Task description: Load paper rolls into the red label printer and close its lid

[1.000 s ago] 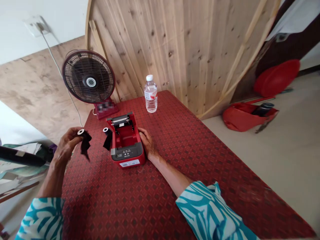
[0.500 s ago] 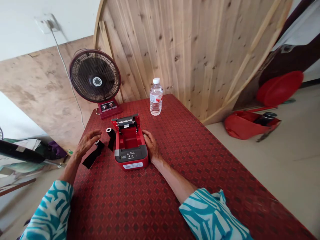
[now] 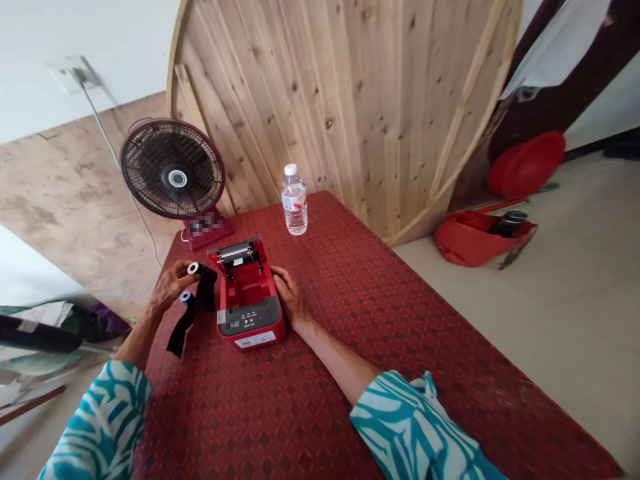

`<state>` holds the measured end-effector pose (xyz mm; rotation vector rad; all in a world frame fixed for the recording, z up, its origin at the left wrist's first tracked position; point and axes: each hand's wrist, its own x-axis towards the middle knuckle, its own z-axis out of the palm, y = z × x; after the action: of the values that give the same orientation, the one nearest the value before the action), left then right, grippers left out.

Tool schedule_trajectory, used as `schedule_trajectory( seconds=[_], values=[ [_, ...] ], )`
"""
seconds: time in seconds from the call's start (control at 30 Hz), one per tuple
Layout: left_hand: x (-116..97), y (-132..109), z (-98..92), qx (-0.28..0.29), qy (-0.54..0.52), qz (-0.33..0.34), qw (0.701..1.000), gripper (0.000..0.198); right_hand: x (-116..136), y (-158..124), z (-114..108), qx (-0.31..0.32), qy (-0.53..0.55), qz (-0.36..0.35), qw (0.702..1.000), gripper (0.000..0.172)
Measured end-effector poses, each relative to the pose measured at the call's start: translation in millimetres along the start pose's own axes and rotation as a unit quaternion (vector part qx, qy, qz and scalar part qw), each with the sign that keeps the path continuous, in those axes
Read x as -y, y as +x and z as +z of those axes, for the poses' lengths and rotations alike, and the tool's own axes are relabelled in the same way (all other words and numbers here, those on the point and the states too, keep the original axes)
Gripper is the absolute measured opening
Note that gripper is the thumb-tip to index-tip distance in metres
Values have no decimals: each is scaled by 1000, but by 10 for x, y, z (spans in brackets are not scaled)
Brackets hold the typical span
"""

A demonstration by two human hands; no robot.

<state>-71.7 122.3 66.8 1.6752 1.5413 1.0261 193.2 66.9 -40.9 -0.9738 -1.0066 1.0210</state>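
A small red printer (image 3: 251, 321) with a dark grey front panel stands on the table, its lid tipped up and its inner bay bare. My right hand (image 3: 290, 298) is curled against the printer's right side, gripping it. To the left, my left hand (image 3: 173, 287) pinches a roll of black ribbon (image 3: 205, 291) by its white-cored end, with the loose tail hanging beside the printer. Just below that hand is a second black ribbon roll (image 3: 180, 331), its tail unrolled toward me.
A dark red fan (image 3: 175, 170) stands at the back left of the patterned red table (image 3: 340, 400). Behind the printer is a clear water bottle (image 3: 295, 203). A round wooden board (image 3: 340, 93) leans against the wall. On the floor at right lies a red bag (image 3: 463, 240).
My left hand has moved onto the farther ribbon roll and taken hold of it, raising it slightly. My right hand stays on the printer. The whole view has shifted a little.
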Motion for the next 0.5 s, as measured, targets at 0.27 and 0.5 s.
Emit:
schedule_trajectory(
  seconds=[0.27,0.5],
  values=[
    [-557,-504,24,96,38,70,992,47,-35,14,10,-3,-3,-5,1000,38],
    [-833,-524,607,191,338,192,902,36,-54,19,13,5,-6,-5,1000,38]
  ],
)
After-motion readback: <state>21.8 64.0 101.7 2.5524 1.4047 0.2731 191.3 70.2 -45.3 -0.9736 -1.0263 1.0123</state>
